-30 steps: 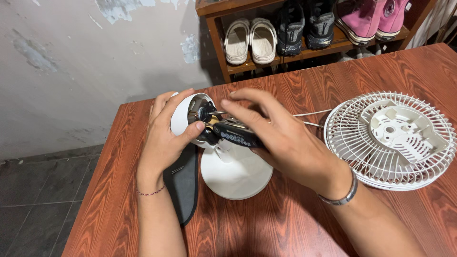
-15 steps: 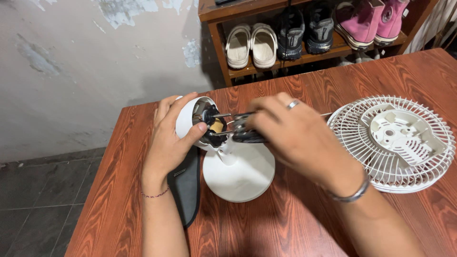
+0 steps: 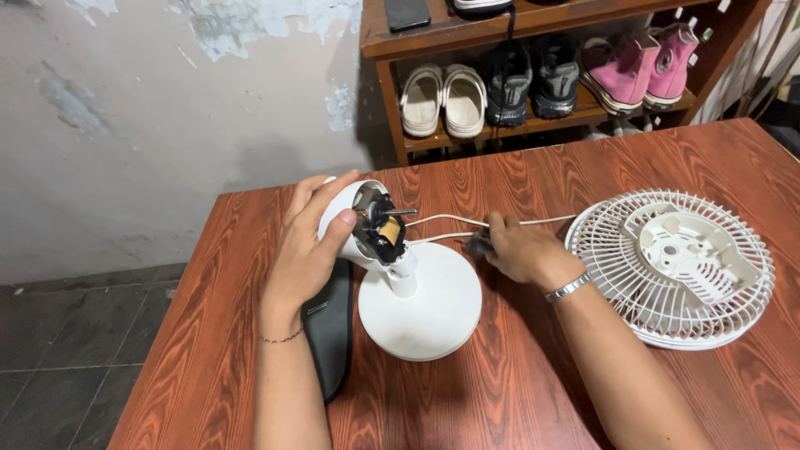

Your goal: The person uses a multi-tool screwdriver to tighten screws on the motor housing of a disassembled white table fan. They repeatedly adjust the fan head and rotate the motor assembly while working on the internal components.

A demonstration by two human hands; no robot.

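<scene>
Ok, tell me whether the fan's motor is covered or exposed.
Exposed. The fan's motor shows its bare shaft and dark innards inside the open white housing, held by the left hand. The grille lies detached alongside.

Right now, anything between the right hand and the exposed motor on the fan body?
Nothing solid. The right hand rests on the table by the white cables, apart from the motor. Only the cables and the round base lie in that stretch. The left hand grips the housing from the far side.

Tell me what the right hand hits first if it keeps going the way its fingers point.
Probably the fan base, or the motor head above it: the right hand points leftward toward both; depth is unclear.
</scene>
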